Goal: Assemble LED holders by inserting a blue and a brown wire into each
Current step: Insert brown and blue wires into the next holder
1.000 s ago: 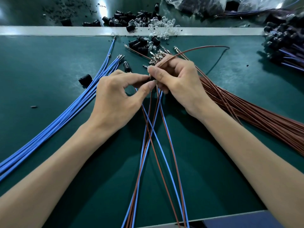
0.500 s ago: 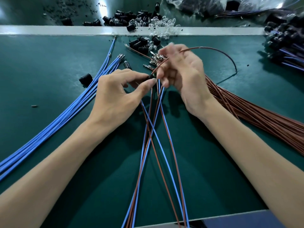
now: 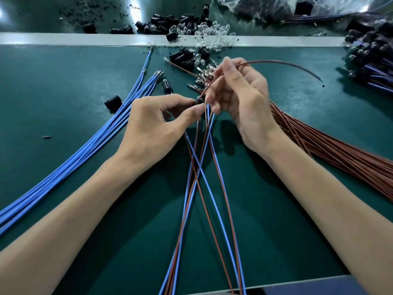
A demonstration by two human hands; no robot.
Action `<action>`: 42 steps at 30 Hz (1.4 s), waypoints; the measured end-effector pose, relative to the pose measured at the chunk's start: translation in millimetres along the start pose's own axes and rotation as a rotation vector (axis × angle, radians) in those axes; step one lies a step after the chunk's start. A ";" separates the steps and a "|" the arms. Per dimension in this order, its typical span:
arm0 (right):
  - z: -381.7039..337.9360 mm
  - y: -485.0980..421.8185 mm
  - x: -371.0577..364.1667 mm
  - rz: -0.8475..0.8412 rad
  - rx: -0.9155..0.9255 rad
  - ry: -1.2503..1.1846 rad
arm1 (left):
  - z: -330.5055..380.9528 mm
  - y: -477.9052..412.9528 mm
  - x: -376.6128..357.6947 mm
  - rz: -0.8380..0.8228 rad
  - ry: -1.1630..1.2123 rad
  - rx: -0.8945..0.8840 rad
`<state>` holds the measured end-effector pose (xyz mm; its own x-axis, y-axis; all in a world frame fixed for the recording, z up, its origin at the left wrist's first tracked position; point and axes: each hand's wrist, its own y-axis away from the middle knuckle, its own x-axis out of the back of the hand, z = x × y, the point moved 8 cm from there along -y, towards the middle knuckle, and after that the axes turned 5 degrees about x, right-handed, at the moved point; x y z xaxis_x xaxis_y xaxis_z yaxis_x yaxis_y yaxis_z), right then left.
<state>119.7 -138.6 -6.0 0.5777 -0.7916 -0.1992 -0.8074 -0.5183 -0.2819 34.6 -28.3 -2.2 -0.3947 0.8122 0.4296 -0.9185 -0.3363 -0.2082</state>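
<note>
Mat [image 3: 63, 92]: dark teal, plain. Rail strip [image 3: 63, 39] at back: pale grey-white. Wire bundle L [image 3: 85, 158]: bright blue; bundle R [image 3: 340, 158]: reddish brown. Looped wire [image 3: 276, 61]: same brown. Crossed wires [image 3: 196, 170] in middle: blue + brown mix. Holders [image 3: 180, 57]: black, held holder [image 3: 198, 101] too. LEDs [image 3: 214, 33]: clear. Terminals [image 3: 205, 72]: silver metal.

Matt green surface [image 3: 63, 86]; smooth plastic-coated blue wires [image 3: 89, 150] and brown wires [image 3: 340, 158]; shiny metal terminals [image 3: 205, 72]; glossy black holders [image 3: 182, 58].
</note>
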 end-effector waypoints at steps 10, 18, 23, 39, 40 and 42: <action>1.8 3.0 -8.7 -0.063 0.012 0.237 | 1.4 1.0 -6.7 -0.096 0.144 0.011; 6.6 0.0 -5.3 -0.023 -0.027 0.070 | -1.2 -6.3 -0.7 -0.023 0.169 0.024; 3.6 1.3 -2.0 0.029 0.027 0.175 | 7.8 -16.3 -7.9 -0.094 0.054 -0.074; 1.1 1.9 -7.6 -0.013 0.059 0.135 | 3.6 -15.6 -6.7 -0.082 0.065 -0.119; 0.6 1.1 -6.2 0.000 0.058 0.098 | 2.9 -16.1 -6.2 -0.075 0.059 -0.120; -0.3 -0.3 -2.7 0.037 0.064 0.035 | 1.0 -16.1 -4.8 -0.063 0.044 -0.115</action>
<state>118.3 -136.3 -5.1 0.5425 -0.8209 -0.1783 -0.8180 -0.4678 -0.3347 51.2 -27.3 -0.1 -0.3328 0.8509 0.4065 -0.9314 -0.2293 -0.2827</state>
